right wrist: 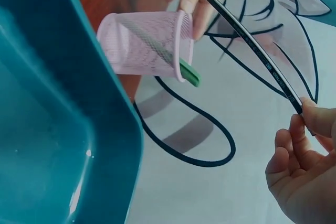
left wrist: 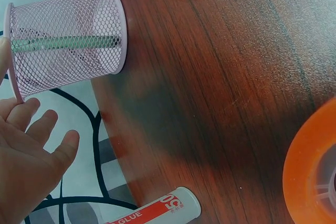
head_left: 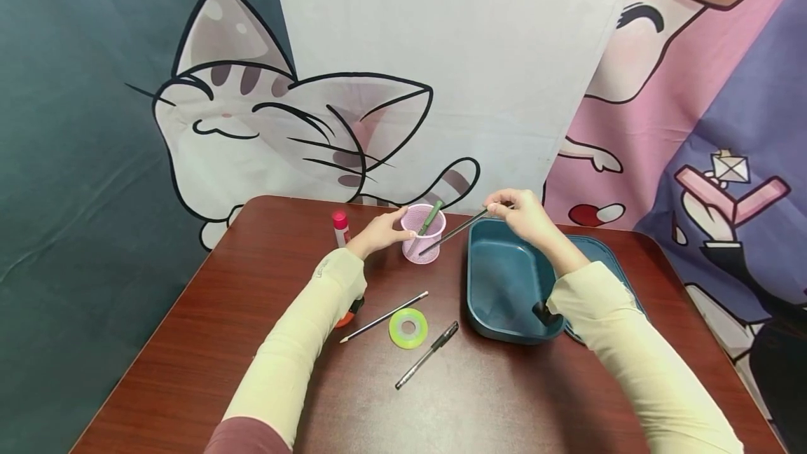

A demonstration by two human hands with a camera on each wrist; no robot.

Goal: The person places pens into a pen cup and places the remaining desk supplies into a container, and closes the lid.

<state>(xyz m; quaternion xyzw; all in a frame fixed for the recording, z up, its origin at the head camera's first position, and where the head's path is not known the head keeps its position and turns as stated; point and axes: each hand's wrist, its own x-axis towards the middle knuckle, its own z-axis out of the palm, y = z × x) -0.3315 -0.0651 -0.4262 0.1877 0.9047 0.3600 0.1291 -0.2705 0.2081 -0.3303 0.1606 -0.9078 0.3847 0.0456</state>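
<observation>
A pink mesh pen holder [head_left: 421, 247] stands near the table's back edge, with a green pen [head_left: 431, 217] leaning inside. My left hand [head_left: 380, 232] holds its rim between thumb and finger; the other fingers hang loose in the left wrist view. My right hand [head_left: 520, 212] pinches a dark striped pencil [right wrist: 254, 48] by one end. That pencil slants down to the left, its far end in front of the pen holder in the head view. A glue stick [head_left: 341, 228] with a red cap stands beside my left hand.
A blue box [head_left: 504, 279] sits below my right hand, its lid [head_left: 599, 252] partly behind it. On the table lie another pencil [head_left: 384, 317], a yellow-green tape roll [head_left: 394, 328] and a black-capped pen [head_left: 427, 356]. An orange roll [left wrist: 299, 177] is partly hidden by my left arm.
</observation>
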